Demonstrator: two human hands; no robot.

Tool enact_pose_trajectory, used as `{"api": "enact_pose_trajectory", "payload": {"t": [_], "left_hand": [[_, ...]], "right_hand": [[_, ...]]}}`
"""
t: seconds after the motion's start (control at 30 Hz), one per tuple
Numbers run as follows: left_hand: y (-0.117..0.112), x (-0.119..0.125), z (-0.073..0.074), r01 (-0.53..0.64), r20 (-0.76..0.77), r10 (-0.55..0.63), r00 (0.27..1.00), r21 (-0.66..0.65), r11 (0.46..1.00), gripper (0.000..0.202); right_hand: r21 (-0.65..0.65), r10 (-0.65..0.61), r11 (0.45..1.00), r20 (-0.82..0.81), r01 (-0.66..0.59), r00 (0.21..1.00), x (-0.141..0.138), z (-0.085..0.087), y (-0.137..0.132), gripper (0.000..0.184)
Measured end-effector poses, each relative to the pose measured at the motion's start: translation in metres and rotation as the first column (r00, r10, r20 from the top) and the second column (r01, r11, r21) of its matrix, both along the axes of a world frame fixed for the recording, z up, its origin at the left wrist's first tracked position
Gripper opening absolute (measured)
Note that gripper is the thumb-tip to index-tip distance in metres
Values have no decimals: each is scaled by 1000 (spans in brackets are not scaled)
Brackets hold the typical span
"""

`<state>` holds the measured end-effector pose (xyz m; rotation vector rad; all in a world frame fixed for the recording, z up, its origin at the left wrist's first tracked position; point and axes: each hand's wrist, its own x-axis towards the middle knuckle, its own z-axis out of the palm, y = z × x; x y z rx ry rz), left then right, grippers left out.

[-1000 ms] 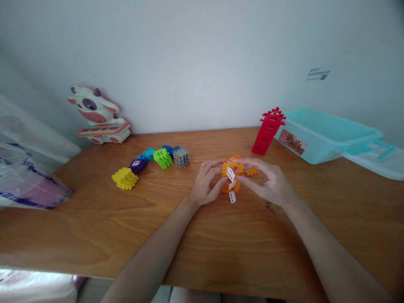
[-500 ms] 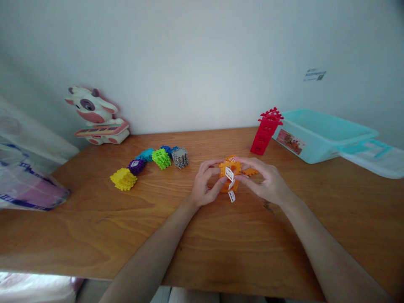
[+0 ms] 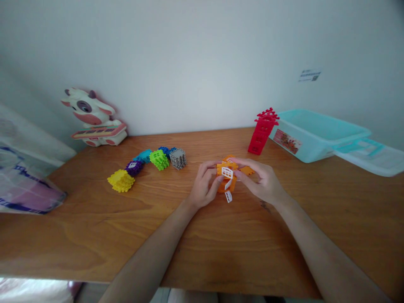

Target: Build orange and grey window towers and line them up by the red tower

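Between my two hands, just above the table, is an orange building-block structure (image 3: 224, 185) made of notched interlocking plates. White window pieces (image 3: 227, 172) show on its near side, one hanging tilted at the bottom. My left hand (image 3: 205, 185) grips its left side, thumb in front and fingers behind. On the right, my right hand (image 3: 260, 179) pinches the upper part with thumb and index finger. An orange plate (image 3: 246, 170) lies partly behind the right fingers; whether it joins the structure I cannot tell.
Stacks of yellow (image 3: 121, 181), purple, blue, green and grey plates (image 3: 178, 158) lie at left. A red block tower (image 3: 262, 132) stands at the back beside a turquoise bin (image 3: 318, 134). A cow keyboard toy (image 3: 97, 120) and plastic bag (image 3: 28, 181) are far left.
The upper white window piece has turned to face me more squarely. Both hands keep their hold on the orange structure, and the whole view has shifted slightly.
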<state>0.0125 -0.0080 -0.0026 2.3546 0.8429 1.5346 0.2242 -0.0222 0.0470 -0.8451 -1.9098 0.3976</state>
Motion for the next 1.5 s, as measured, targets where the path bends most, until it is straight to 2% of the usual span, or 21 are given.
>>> {"api": "enact_pose_trajectory", "payload": {"t": [0.27, 0.53, 0.87, 1.03, 1.23, 1.5], "left_hand": [[2, 0, -2, -3, -8, 3, 1000, 10, 1000, 16], [-1, 0, 0, 15, -21, -16, 1000, -16, 1000, 22], [-2, 4, 3, 61, -44, -62, 997, -38, 997, 27], [-3, 6, 4, 67, -65, -68, 996, -25, 997, 29], [-3, 5, 1, 81, -71, -85, 994, -53, 995, 31], [-3, 5, 2, 83, -77, -86, 993, -42, 996, 31]], "right_hand": [[-13, 33, 999, 37, -32, 999, 1, 2, -1, 36], [-23, 58, 998, 119, -56, 991, 6, 0, -2, 56], [15, 25, 999, 217, -29, 976, 3, 1, -3, 66], [13, 45, 999, 236, -50, 971, 3, 1, -4, 67], [28, 39, 999, 169, -45, 985, 3, -4, -2, 60], [88, 52, 994, 190, -70, 980, 3, -5, -1, 57]]}}
